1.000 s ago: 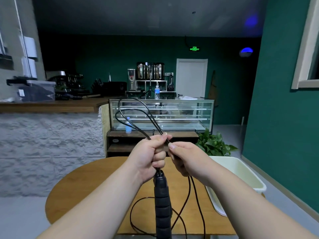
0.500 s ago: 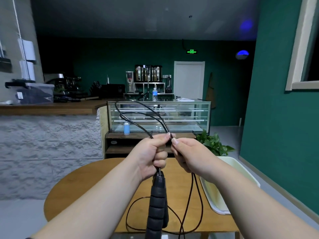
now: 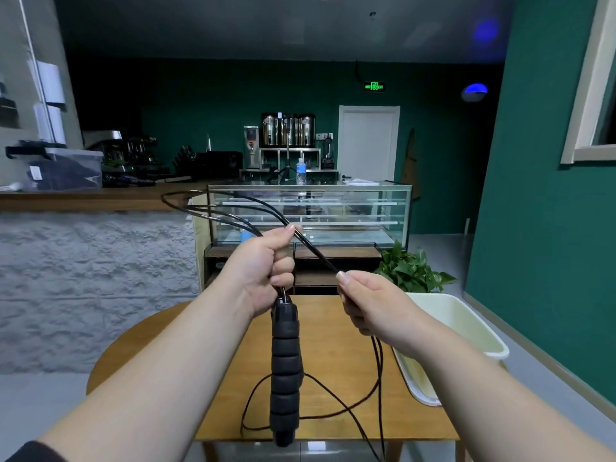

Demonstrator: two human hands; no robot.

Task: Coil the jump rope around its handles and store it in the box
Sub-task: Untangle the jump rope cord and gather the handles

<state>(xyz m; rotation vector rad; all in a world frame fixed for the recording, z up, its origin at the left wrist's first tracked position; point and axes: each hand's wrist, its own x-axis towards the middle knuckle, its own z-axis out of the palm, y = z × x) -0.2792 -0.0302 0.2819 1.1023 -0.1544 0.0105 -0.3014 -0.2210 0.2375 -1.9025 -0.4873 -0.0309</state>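
A café.
Glass display case (image 3: 308, 215) at 12 o'clock, urns (image 3: 288, 129) behind it, espresso machine (image 3: 128, 150) on counter (image 3: 83, 196) at 10 o'clock.

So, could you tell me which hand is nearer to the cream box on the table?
Right. The right hand, pinching the rope, sits just left of the cream box. The left hand, gripping rope loops above the black handles, is further left.

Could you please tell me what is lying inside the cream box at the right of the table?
The visible interior of the cream box looks bare; no rope or handle lies there. The right hand and forearm cover its near left part, so that area cannot be checked.
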